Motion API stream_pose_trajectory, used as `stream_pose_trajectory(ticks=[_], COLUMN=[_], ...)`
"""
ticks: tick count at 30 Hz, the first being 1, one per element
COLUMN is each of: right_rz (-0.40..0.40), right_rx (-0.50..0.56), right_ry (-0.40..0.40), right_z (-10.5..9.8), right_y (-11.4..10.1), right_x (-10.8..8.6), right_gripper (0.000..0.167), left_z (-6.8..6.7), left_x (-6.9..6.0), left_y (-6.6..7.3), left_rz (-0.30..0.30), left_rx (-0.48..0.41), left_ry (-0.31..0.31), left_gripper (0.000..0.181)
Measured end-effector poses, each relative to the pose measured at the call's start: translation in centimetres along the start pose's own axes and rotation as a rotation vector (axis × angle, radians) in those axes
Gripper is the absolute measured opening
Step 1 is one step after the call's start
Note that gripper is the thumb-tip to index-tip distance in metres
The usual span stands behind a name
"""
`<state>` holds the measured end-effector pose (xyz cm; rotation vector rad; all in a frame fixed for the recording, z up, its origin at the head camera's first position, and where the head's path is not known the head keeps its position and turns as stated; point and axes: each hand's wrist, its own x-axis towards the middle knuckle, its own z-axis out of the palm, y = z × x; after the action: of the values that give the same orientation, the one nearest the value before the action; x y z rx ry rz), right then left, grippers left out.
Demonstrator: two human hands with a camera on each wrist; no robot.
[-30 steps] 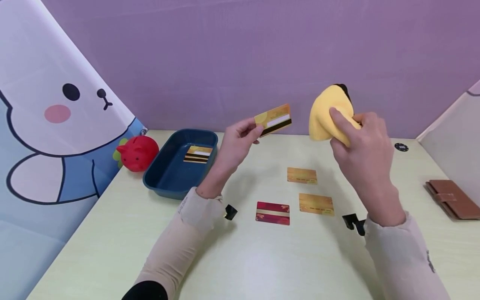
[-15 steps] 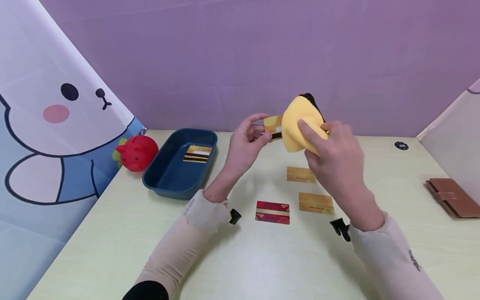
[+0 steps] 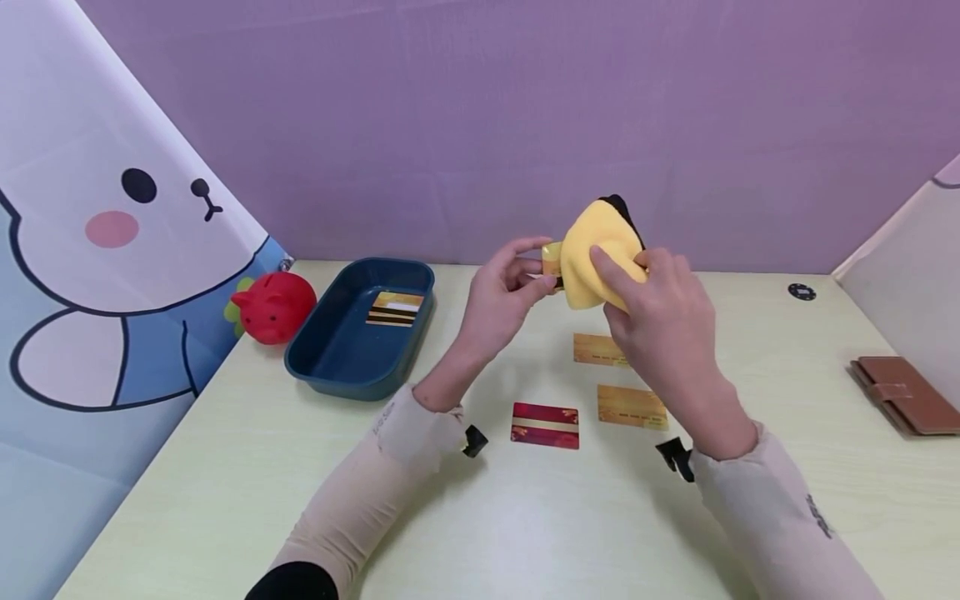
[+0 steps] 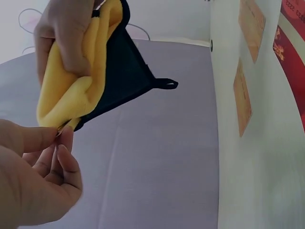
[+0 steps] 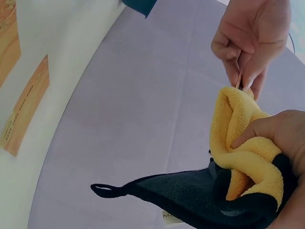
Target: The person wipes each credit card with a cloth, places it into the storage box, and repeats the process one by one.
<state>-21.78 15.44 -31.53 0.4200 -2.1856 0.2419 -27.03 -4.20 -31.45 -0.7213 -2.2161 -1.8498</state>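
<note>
Above the table, my left hand (image 3: 498, 300) pinches the left end of a gold card (image 3: 551, 259). The rest of that card is hidden behind a yellow cloth (image 3: 596, 254), which my right hand (image 3: 667, 333) grips. In the left wrist view the cloth (image 4: 97, 71) has a dark side with a loop at its corner, and the left thumb and fingers meet at its lower edge. From the right wrist, folds of the cloth (image 5: 238, 129) wrap around the card's end, close to the left fingertips.
On the table lie a red card (image 3: 545, 426) and two gold cards, one (image 3: 632, 407) nearer. At left stand a blue tray (image 3: 341, 387) holding striped gold cards (image 3: 394, 308) and a red piggy bank (image 3: 277, 307). A brown wallet (image 3: 911, 396) and black chip (image 3: 802, 292) are at right.
My right hand has moved left with the cloth, which now covers most of the held card. My left hand has shifted slightly right, still pinching the card.
</note>
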Motion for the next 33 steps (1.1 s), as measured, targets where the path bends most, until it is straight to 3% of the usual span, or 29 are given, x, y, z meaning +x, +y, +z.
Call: stream_pose_trajectory(ticks=[9, 16, 23, 33], right_rz=[0.126, 0.205, 0.098, 0.007], right_rx=[0.001, 0.012, 0.046, 0.047], right_ry=[0.015, 0.042, 0.077, 0.034], right_z=[-0.3, -1.1, -1.4, 0.1], right_y=[2.3, 3.7, 2.0, 0.1], right_x=[0.2, 0.3, 0.5, 0.0], right_gripper=[0.049, 0.052, 0.051, 0.048], left_z=[-1.3, -2.1, -1.5, -0.3], left_x=[0.5, 0.8, 0.8, 0.2], left_y=[0.3, 0.7, 0.1, -0.1], left_rz=[-0.029, -0.046, -0.047, -0.053], left_rx=[-0.075, -0.106, -0.043, 0.054], left_ry=[-0.003, 0.042, 0.071, 0.014], left_gripper=[0.044, 0.044, 0.041, 0.043])
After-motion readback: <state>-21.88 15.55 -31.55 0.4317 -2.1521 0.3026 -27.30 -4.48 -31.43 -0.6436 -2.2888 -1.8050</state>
